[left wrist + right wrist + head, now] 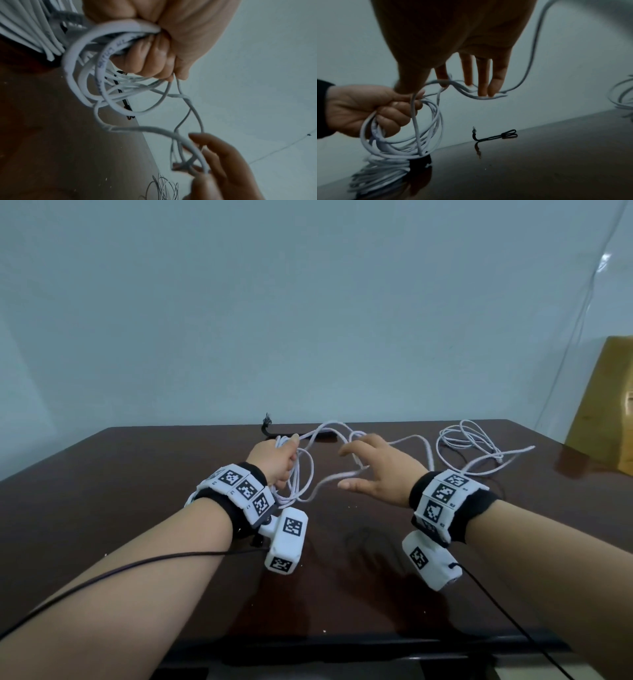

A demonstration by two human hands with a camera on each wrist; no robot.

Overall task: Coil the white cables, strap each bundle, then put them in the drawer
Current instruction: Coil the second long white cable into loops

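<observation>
My left hand (pixel 279 462) grips a coil of white cable (pixel 297 484) in a fist above the dark table (pixel 137 474); the loops (pixel 82 75) hang below the fingers. The coil's free length runs right to my right hand (pixel 373 470), held open with straight spread fingers (pixel 483 75), the cable lying across them. A second white cable (pixel 469 443) lies loose at the table's far right. A black strap (pixel 269 428) lies at the far edge. In the right wrist view a white bundle (pixel 382 167) with a black band lies on the table under the coil (pixel 433 121).
A wooden board (pixel 606 412) leans against the wall at the right, beyond the table corner. Black camera leads trail from both wrists toward the near table edge. No drawer is in view.
</observation>
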